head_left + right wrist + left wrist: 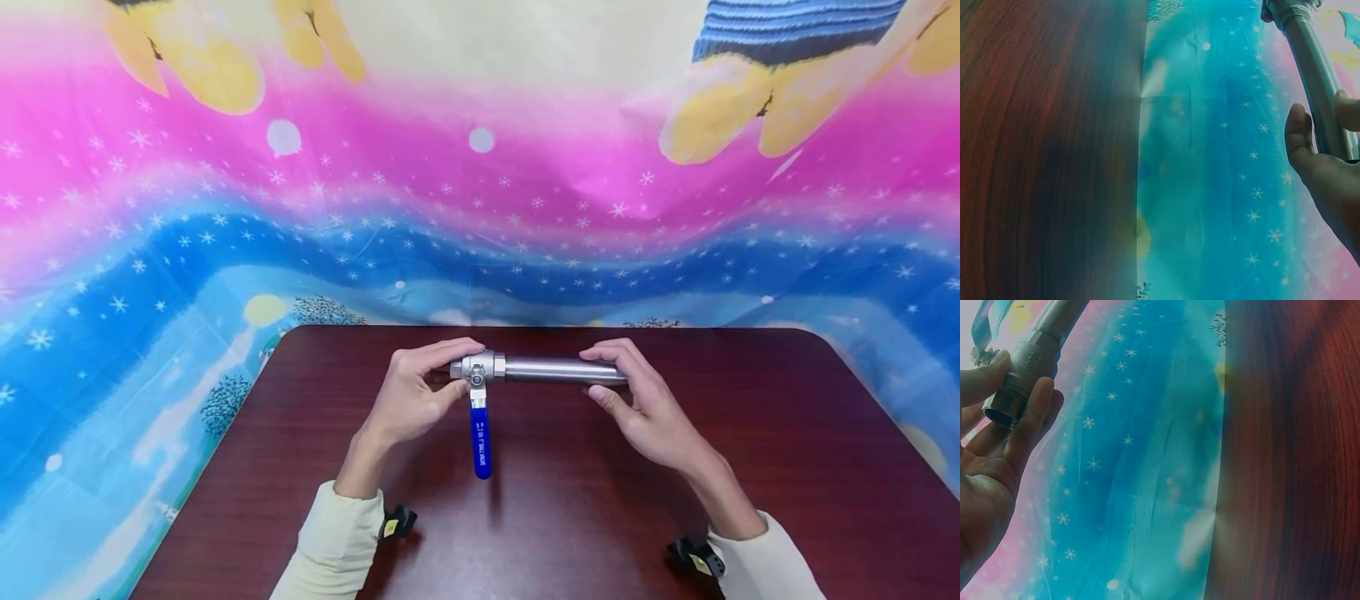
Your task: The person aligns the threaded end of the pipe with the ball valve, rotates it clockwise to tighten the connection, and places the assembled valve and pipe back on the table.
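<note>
A steel ball valve (487,364) with a blue lever handle (482,442) is joined to a smooth metal pipe (555,370), which runs level to the right in the head view. My left hand (408,396) grips the valve body between thumb and fingers; in the left wrist view the valve's open threaded end (1007,407) faces back toward the palm. The lever points down toward the near side. My right hand (648,408) holds the pipe's far right end, thumb below and fingers above. In the right wrist view the pipe (1316,81) lies between thumb and curled fingers.
Beneath the hands is a dark red-brown wooden table (562,517). A printed cloth (480,192) with snowflakes hangs behind it and along its sides. Black wrist cameras (400,522) sit at both cream sleeves (330,542), close over the tabletop.
</note>
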Motion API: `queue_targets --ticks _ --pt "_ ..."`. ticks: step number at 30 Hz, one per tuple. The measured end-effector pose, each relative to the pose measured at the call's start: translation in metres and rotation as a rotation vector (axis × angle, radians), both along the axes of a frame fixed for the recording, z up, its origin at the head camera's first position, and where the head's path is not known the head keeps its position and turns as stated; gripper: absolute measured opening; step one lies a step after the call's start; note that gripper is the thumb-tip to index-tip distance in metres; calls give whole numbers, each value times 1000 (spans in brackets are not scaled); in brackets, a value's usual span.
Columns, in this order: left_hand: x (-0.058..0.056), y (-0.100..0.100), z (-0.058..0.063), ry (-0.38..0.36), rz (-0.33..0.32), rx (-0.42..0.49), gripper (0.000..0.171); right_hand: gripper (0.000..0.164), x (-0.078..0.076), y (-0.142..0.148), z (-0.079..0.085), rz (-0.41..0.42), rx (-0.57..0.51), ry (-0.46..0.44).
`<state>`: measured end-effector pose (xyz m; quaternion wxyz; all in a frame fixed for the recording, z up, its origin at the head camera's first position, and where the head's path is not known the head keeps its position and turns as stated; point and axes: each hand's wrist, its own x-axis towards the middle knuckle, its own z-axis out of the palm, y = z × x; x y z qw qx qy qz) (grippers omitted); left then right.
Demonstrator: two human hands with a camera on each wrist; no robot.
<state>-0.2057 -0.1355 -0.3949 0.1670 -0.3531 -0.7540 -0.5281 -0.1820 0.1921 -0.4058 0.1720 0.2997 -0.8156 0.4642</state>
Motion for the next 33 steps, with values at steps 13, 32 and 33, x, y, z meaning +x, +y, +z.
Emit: queue_targets --ticks 13,32,33 --pt "3 0 0 -30 12 -4 54 49 0 -3 0 29 -35 22" --pt "2 1 0 -9 -5 4 53 51 0 -2 3 -17 -25 88" --pt "2 1 0 -5 -7 6 53 50 0 -2 3 -19 -25 88"
